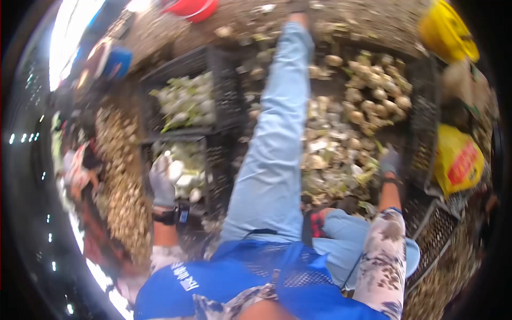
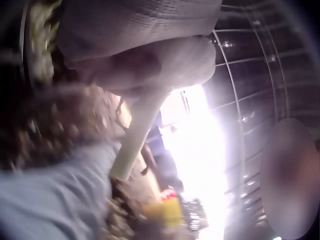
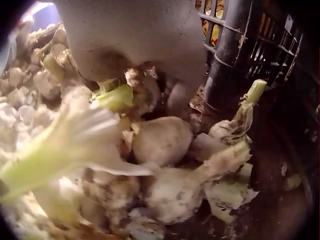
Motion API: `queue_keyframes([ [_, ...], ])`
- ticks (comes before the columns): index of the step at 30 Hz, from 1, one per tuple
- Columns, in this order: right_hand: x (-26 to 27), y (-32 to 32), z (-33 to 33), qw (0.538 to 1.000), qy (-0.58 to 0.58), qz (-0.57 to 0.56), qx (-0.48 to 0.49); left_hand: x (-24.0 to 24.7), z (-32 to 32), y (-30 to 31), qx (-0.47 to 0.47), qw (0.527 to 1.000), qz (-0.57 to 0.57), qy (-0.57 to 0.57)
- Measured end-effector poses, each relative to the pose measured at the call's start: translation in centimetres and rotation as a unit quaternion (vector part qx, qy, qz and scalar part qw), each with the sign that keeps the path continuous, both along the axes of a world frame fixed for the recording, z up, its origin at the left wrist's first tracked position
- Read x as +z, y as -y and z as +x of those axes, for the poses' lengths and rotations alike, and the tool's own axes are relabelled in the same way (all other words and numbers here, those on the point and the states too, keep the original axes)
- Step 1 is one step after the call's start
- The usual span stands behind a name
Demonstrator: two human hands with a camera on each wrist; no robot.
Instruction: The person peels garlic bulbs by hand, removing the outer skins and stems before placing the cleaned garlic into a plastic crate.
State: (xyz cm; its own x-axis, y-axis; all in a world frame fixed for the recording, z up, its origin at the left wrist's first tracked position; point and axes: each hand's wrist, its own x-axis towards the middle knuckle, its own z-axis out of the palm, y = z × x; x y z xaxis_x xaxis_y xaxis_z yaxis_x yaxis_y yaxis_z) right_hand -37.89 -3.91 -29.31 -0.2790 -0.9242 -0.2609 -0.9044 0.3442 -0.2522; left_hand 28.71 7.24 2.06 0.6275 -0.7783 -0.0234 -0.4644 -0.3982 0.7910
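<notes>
My gloved left hand [image 1: 162,184] is at the left edge of a near black crate [image 1: 207,176] of pale garlic bulbs [image 1: 189,184]. In the left wrist view a pale green stem [image 2: 137,135] sticks out from under its curled fingers [image 2: 187,62], which grip a garlic bulb mostly hidden in the hand. My gloved right hand [image 1: 390,161] reaches down at the right edge of a heap of dirty garlic [image 1: 376,101]. Seen from the right wrist, the glove [image 3: 135,37] covers a soiled bulb [image 3: 142,92]; its fingers are largely hidden. Loose bulbs [image 3: 162,141] lie just below.
Another black crate [image 1: 213,90] of pale bulbs stands beyond the near one. My outstretched leg [image 1: 280,128] lies between crates and heap. More garlic [image 1: 125,197] spreads far left. A yellow bag [image 1: 458,160], a yellow bucket [image 1: 448,32] and an angled black crate [image 1: 434,234] are at right.
</notes>
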Motion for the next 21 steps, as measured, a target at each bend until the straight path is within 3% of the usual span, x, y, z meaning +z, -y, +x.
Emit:
queue_keyframes([
  [1, -1.2, -0.2, -0.5, 0.998, 0.020, 0.055, -0.033, -0.5, 3.8, -1.0, 0.083, 0.996, 0.018, 0.026],
  [3, 2.0, -0.6, 2.0, 0.995, -0.022, 0.004, -0.101, -0.9, 5.1, -2.5, 0.060, 0.964, -0.040, 0.258],
  [4, -0.1, -1.1, 1.9, 0.986, 0.012, -0.067, -0.150, -0.3, 2.8, -1.7, 0.026, 0.962, -0.064, 0.264],
  [5, -0.3, -1.0, 2.7, 0.964, 0.115, -0.122, -0.207, 1.6, -2.7, 0.2, 0.071, 0.996, -0.050, 0.010],
  [6, -0.6, -0.9, 3.6, 0.923, 0.214, -0.185, -0.260, -1.1, -3.1, 0.1, -0.006, 0.990, -0.050, -0.133],
  [7, 1.6, -0.9, 6.1, 0.837, 0.445, -0.142, -0.286, -0.4, -8.6, 1.7, -0.145, 0.977, -0.101, -0.122],
  [8, 5.6, -0.9, 9.4, 0.700, 0.644, -0.096, -0.294, -0.8, -12.2, 2.4, -0.169, 0.964, -0.091, -0.184],
  [9, 11.2, -1.5, 13.6, 0.594, 0.761, -0.058, -0.252, -1.3, -15.7, 3.3, -0.189, 0.948, -0.077, -0.243],
  [10, 13.9, -2.9, 17.0, 0.552, 0.797, -0.080, -0.233, -2.5, -16.8, 4.1, -0.394, 0.909, -0.134, 0.023],
  [11, 16.7, -4.2, 19.8, 0.498, 0.847, -0.066, -0.176, -1.5, -21.1, 4.0, -0.351, 0.916, -0.080, -0.178],
  [12, 20.2, -5.5, 22.5, 0.459, 0.865, -0.050, -0.197, -2.7, -23.0, 4.1, -0.385, 0.906, -0.107, -0.141],
  [13, 23.3, -6.8, 24.2, 0.449, 0.869, -0.015, -0.207, -3.8, -24.5, 3.9, -0.413, 0.895, -0.137, -0.102],
  [14, 26.6, -8.2, 25.3, 0.544, 0.829, -0.002, -0.132, -3.9, -25.6, 3.7, -0.438, 0.882, -0.150, -0.092],
  [15, 27.4, -9.9, 26.1, 0.602, 0.794, -0.050, -0.069, -3.7, -26.2, 3.4, -0.442, 0.871, -0.130, -0.173],
  [17, 27.4, -11.9, 25.5, 0.681, 0.724, -0.086, -0.069, -3.3, -25.9, 2.4, -0.442, 0.832, -0.077, -0.325],
  [21, 28.2, -12.8, 24.2, 0.661, 0.744, -0.070, -0.066, -2.3, -25.4, 0.8, -0.512, 0.841, -0.122, -0.128],
])
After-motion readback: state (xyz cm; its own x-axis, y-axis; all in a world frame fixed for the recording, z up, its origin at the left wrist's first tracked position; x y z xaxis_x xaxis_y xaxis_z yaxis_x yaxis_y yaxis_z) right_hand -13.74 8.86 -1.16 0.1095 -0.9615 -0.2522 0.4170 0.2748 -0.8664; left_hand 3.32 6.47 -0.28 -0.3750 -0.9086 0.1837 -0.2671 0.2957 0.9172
